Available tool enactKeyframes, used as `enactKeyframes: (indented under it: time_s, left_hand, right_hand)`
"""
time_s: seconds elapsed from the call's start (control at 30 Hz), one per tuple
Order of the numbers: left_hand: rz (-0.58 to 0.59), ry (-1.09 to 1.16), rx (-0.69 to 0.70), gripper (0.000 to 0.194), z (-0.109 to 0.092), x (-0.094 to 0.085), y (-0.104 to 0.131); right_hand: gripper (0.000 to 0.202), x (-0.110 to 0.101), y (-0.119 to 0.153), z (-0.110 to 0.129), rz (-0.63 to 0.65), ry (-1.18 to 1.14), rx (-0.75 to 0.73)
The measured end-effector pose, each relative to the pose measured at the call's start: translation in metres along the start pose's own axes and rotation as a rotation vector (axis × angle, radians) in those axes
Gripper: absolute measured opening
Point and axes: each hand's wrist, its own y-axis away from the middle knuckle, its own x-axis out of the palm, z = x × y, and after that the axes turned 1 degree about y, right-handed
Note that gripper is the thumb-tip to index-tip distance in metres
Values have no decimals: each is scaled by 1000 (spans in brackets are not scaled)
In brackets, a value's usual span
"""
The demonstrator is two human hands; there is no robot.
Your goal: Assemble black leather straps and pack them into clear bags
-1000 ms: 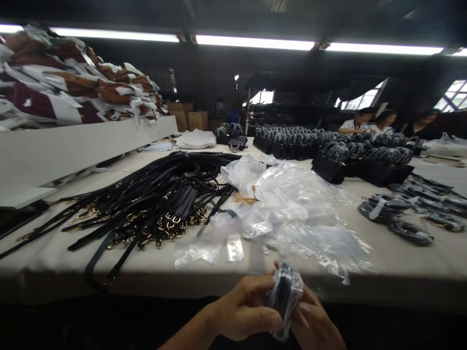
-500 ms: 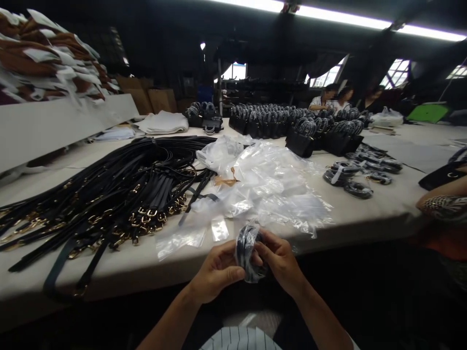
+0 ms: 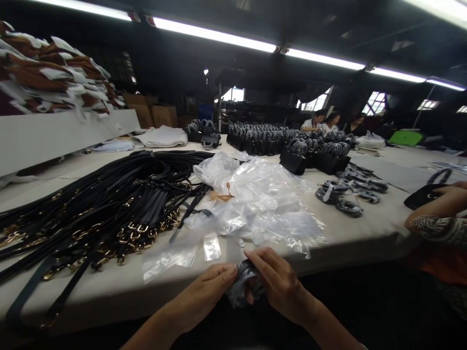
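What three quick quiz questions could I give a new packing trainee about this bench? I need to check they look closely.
1. True or false: both of the person's hands hold the bagged strap coil.
2. What lies heaped on the left of the table: A) black straps with gold buckles, B) folded boxes, C) scissors?
3. Fill in: the loose pile in the middle of the table is clear plastic ____.

Key
1. True: left hand and right hand both grip it, in front of the table edge.
2. A, the black straps.
3. bags.
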Motion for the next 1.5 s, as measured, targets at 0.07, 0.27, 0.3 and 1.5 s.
enactKeyframes:
  time_s: [0.07, 0.27, 0.3, 1.5]
  left_hand:
    - [41, -75, -18, 40, -2, -1, -2]
    - [67, -185, 26, 35, 3, -2, -13]
    - [38, -183, 37, 36, 6, -2, -16]
    - [-1188, -611, 805, 28, -60, -245, -34]
  right_hand:
    - [61, -3, 0, -2, 20, 107, -121]
    - [57, -3, 2, -16, 26, 196, -229]
    - [58, -2, 2, -18, 22, 200, -223]
    - [19, 152, -146, -128, 332, 298, -16]
